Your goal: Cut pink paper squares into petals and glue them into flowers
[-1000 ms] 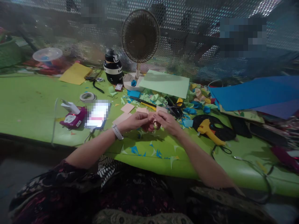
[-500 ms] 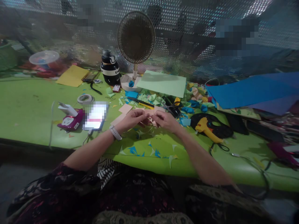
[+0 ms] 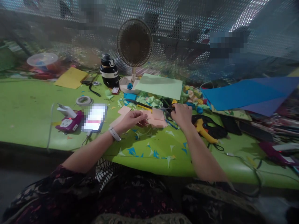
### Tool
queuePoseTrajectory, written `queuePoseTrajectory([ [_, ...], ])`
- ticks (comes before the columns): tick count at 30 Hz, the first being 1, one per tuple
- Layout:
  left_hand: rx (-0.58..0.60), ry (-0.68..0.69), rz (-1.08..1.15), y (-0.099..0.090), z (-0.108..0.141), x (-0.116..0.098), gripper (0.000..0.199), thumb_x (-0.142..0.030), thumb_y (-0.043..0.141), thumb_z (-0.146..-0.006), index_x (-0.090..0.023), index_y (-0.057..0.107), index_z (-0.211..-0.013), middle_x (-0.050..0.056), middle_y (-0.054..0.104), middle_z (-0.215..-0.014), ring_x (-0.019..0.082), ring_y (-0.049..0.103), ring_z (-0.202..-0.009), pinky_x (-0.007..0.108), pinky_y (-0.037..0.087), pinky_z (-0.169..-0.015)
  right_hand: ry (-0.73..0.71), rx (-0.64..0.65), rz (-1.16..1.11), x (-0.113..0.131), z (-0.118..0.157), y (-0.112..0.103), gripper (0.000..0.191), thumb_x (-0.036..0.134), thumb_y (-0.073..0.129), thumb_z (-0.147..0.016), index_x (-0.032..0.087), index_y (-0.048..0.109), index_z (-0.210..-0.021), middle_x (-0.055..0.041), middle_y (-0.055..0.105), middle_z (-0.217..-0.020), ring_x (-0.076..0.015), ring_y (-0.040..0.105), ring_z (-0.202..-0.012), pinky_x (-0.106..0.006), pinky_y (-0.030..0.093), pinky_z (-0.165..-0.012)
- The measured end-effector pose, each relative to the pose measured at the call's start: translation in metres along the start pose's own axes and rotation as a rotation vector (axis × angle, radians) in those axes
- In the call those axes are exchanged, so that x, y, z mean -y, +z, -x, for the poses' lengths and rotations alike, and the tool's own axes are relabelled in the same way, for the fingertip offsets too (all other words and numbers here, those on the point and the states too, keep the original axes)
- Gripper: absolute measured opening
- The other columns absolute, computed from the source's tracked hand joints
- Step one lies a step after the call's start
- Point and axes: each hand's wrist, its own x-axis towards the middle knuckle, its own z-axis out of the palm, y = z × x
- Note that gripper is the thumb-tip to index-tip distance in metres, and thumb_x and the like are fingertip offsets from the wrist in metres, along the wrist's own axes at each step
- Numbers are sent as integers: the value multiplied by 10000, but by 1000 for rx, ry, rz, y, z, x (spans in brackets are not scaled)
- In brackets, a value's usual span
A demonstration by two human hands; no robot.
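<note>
Thumb and fingers of my left hand, which has a white watch band at its wrist, are pinched on a small piece of peach paper. More peach paper squares lie just to its right, and others are partly under the hand. My right hand is curled over the black-handled scissors; its fingers partly hide the handles. Behind the squares lies a black and yellow pencil-like stick, surrounded by green paper scraps.
A yellow glue gun lies right of my right hand, its cord trailing. Blue sheets overhang at right. At left are a lit phone, a purple power adapter and a tape roll. A fan and black bottle stand behind.
My right hand has left the peach paper and moved right to the scissors. My left hand stays at the paper. The view has shifted slightly.
</note>
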Motion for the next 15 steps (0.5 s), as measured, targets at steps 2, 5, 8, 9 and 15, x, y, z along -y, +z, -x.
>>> queuePoseTrajectory([
  [2,11,1,-1,0,0,0,347,-477,658,-877,-134,650,-829,92,755,-844,138,718,-733,261,586,-707,17,-7,36,1,0,0,360,139,467,-852,97,631,-1169,-210,700,-1142,-349,553,-1088,-464,335,-892],
  [5,21,4,-6,1,-1,0,344,-477,658,-877,-138,656,-821,91,756,-836,139,715,-726,273,588,-714,27,17,56,-1,0,0,356,125,466,-849,86,634,-1161,-225,700,-1122,-353,552,-1082,-471,326,-887],
  [8,18,8,-1,0,-1,1,344,-473,662,-875,-137,660,-802,90,756,-825,136,713,-719,274,589,-727,29,58,57,-3,-2,2,350,111,454,-850,94,669,-1126,-217,703,-1124,-344,552,-1085,-468,319,-889],
  [9,16,5,3,0,-2,1,342,-470,665,-873,-136,661,-801,88,756,-821,136,713,-717,274,589,-729,31,60,56,-4,-2,3,350,109,449,-853,98,679,-1117,-212,703,-1128,-340,551,-1086,-466,317,-892],
  [15,12,-10,27,0,-3,3,353,-475,690,-851,-128,658,-789,93,756,-803,136,713,-693,273,591,-716,15,48,62,-9,-2,1,344,104,442,-851,119,735,-1029,-208,691,-1107,-340,556,-1064,-472,328,-875],
])
